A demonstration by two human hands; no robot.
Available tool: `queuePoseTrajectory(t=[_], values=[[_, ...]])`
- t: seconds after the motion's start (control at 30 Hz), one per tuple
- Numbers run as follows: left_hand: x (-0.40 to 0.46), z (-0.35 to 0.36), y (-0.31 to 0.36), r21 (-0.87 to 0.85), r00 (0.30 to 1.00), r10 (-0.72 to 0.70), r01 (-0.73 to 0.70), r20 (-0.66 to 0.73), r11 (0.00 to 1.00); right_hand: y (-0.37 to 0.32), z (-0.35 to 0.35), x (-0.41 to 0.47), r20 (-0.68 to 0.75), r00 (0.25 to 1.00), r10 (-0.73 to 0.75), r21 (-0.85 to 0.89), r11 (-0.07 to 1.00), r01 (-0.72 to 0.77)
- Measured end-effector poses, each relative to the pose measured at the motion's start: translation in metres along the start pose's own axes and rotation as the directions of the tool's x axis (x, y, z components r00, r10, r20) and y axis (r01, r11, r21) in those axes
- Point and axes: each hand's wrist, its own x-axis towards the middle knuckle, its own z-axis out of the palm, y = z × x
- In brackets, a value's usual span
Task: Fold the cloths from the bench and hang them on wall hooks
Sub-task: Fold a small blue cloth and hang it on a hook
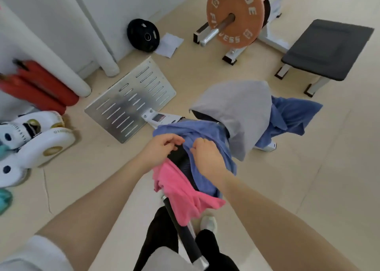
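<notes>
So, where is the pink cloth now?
In the head view, the pink cloth hangs over the bench at lower centre, just below both hands, beside the blue cloth.

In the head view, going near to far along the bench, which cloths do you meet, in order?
pink cloth → blue cloth, gripped by both the left hand and the right hand → grey cloth.
</notes>
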Motion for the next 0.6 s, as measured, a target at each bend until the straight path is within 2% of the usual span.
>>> queuePoseTrajectory(t=[0.03,0.07,0.1,0.13,0.2,0.27,0.37,0.43,0.53,0.6], values=[[-0.010,0.004,0.006,-0.015,1.000,0.011,-0.011,-0.026,1.000,0.005,-0.011,-0.003,0.030,0.999,0.021,0.184,0.983,-0.026],[-0.020,0.008,0.013,-0.041,0.998,0.028,-0.030,-0.054,0.999,0.009,-0.021,-0.008,0.087,0.996,0.031,0.397,0.916,-0.063],[-0.030,0.011,0.021,-0.053,0.995,0.052,-0.056,-0.083,0.997,0.012,-0.031,-0.013,0.082,0.996,0.042,0.563,0.823,-0.081],[-0.038,0.013,0.030,-0.047,0.989,0.093,-0.099,-0.113,0.994,0.014,-0.044,-0.020,0.046,0.998,0.052,0.643,0.763,-0.069],[-0.053,0.014,0.046,-0.014,0.971,0.181,-0.186,-0.155,0.983,0.009,-0.069,-0.033,0.023,0.999,0.034,0.750,0.660,-0.040],[-0.069,0.010,0.061,0.004,0.950,0.266,-0.269,-0.167,0.963,-0.006,-0.095,-0.043,0.015,1.000,-0.009,0.860,0.510,-0.008],[-0.095,0.001,0.075,0.082,0.919,0.339,-0.329,-0.201,0.941,-0.037,-0.128,-0.058,-0.010,0.987,-0.160,0.956,0.288,0.056],[-0.117,-0.006,0.079,0.059,0.904,0.343,-0.340,-0.256,0.939,-0.058,-0.139,-0.069,-0.013,0.963,-0.270,0.976,0.207,0.071],[-0.154,-0.015,0.080,-0.024,0.849,0.337,-0.378,-0.406,0.925,-0.088,-0.143,-0.082,-0.018,0.927,-0.375,0.971,0.214,0.106],[-0.183,-0.021,0.077,-0.168,0.798,0.258,-0.405,-0.545,0.899,-0.107,-0.137,-0.090,-0.048,0.910,-0.412,0.915,0.347,0.206]])
